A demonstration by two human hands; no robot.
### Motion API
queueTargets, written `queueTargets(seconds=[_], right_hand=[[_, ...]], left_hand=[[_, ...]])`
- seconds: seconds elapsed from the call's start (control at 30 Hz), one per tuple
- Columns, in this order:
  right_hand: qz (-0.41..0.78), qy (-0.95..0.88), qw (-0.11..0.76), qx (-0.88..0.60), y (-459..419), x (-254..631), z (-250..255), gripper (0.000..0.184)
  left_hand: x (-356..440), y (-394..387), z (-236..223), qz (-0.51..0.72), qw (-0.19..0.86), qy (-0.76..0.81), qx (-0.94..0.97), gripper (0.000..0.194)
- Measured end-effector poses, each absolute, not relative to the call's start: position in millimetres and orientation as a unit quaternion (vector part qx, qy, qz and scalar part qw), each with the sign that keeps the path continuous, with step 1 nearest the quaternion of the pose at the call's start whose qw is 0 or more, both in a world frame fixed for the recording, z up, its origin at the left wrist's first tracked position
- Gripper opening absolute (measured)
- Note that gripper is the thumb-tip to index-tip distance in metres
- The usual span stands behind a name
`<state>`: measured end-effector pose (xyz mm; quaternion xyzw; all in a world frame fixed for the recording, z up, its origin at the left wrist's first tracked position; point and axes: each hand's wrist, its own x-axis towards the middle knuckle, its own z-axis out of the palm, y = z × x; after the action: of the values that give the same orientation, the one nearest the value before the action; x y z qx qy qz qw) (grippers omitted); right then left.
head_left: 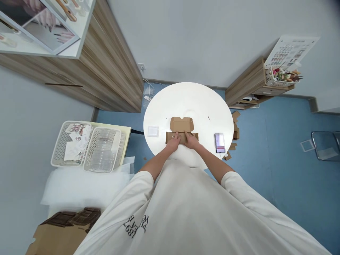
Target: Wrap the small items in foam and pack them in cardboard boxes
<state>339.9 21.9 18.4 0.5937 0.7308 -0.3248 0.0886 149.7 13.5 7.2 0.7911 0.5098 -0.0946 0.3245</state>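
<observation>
A brown cardboard box (182,124), partly folded, lies on the round table (186,101), a little nearer the person than the table's middle, with its wide panel toward the table's far edge and a narrower folded strip toward the near edge. The left hand (173,141) touches the left part of this strip and the right hand (191,141) touches it right of its middle, the two slightly apart. Both have fingers laid over the cardboard and pointing toward the table's far side; whether the thumbs pinch it from below, I cannot tell. Near the table's left edge lies a small white square item (153,131), and near its right edge a phone (220,140), its screen blurred out, with a cable at its near end. Two small dark specks mark the tabletop beyond the box. On the floor just beside the table's right edge are cardboard pieces (236,132). Left of the table, a basket of cards (58,150) and a basket of clear plastic pieces (117,150) stand side by side. Beyond the table to the right, a wooden cabinet (245,83) carries a basket of flowers (276,83).
</observation>
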Motion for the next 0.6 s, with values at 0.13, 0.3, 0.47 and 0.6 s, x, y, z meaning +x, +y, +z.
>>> queueTargets(seconds=[0.13,0.3,0.47,0.6], right_hand=[[-0.309,0.731,0.11,0.598,14.7,335.9,12.0,0.097],[-0.32,0.717,0.116,0.608,15.8,335.1,10.9,0.098],[-0.325,0.714,0.116,0.609,16.3,336.5,8.1,0.103],[-0.323,0.718,0.118,0.605,16.9,336.2,6.1,0.103]], left_hand=[[149.1,10.9,6.8,-0.084,0.328,0.512,0.789,0.063],[136.0,-5.9,16.2,-0.008,0.291,0.531,0.796,0.066],[108.7,-17.5,16.6,0.098,0.249,0.707,0.654,0.061],[95.7,-3.6,-1.1,0.085,0.401,0.75,0.519,0.054]])
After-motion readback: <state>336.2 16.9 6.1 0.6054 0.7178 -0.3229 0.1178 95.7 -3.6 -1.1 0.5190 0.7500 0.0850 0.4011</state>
